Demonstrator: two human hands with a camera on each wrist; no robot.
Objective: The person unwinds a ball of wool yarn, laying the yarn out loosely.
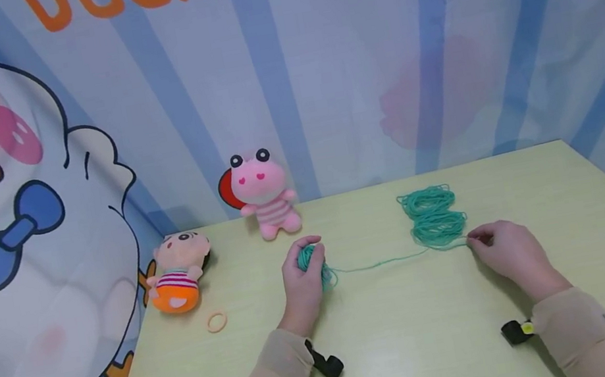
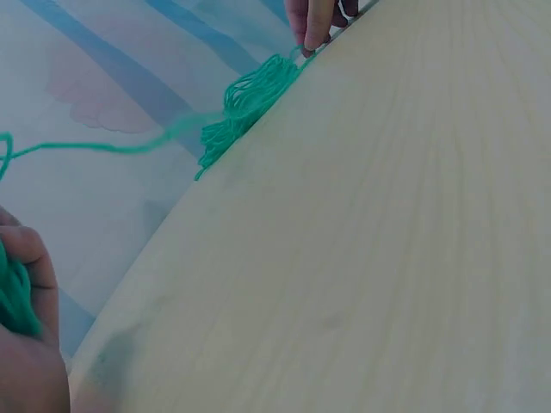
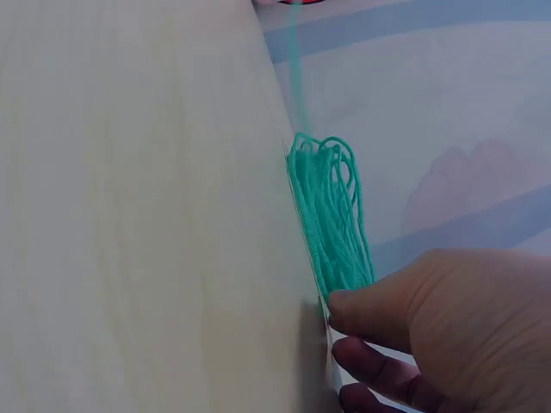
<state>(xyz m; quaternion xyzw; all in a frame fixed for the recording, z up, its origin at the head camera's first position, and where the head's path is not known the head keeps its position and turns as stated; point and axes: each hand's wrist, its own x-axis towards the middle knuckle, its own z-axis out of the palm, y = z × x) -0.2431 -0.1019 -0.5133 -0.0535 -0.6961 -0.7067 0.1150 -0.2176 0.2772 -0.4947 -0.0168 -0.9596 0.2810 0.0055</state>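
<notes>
In the head view my left hand [image 1: 302, 285] grips a small ball of teal yarn [image 1: 307, 258] above the table, its fingers curled round it. From the ball a single strand [image 1: 378, 264] runs right to a loose pile of looped yarn [image 1: 436, 219] lying on the table. My right hand [image 1: 508, 254] is at the pile's lower right edge, thumb and forefinger pinching a strand there. In the right wrist view, the thumb and fingers [image 3: 370, 314] meet at the near end of the yarn loops [image 3: 331, 215]. The left wrist view shows the wound yarn [image 2: 13, 292] within the left hand.
A pink striped plush toy [image 1: 264, 195] sits at the table's back edge. Another plush [image 1: 175, 273] in orange shorts sits at the left, with a small peach ring [image 1: 217, 322] in front of it. A printed curtain [image 1: 330, 64] hangs behind the pale table [image 1: 412, 343].
</notes>
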